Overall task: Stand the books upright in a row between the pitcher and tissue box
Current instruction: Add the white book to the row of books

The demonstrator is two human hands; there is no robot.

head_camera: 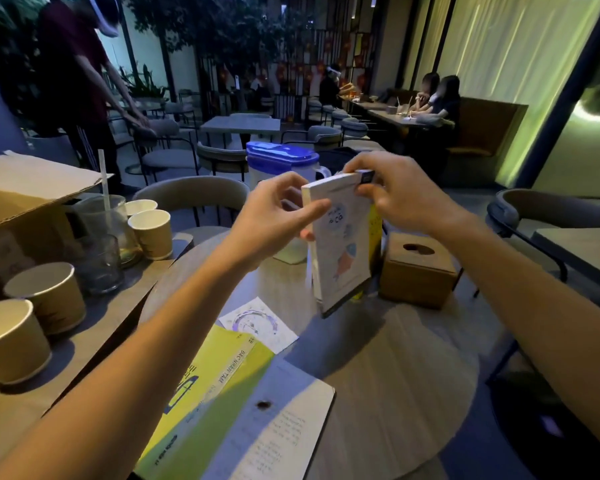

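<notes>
A white book [342,251] stands nearly upright on the round table [395,358], between the blue-lidded pitcher [281,161] and the brown tissue box [418,268]. My left hand [278,216] pinches its left edge and my right hand [395,195] grips its top right corner. Behind it a yellow book [374,230] stands against the tissue box. A yellow-green book [215,393], a grey-white book [278,431] and a small white book [258,323] lie flat near the front.
At left, a side table holds several paper cups [45,296], glasses [101,258] and a cardboard box [21,202]. Chairs [191,195] ring the table. A person stands at far left; others sit at a table at the back right.
</notes>
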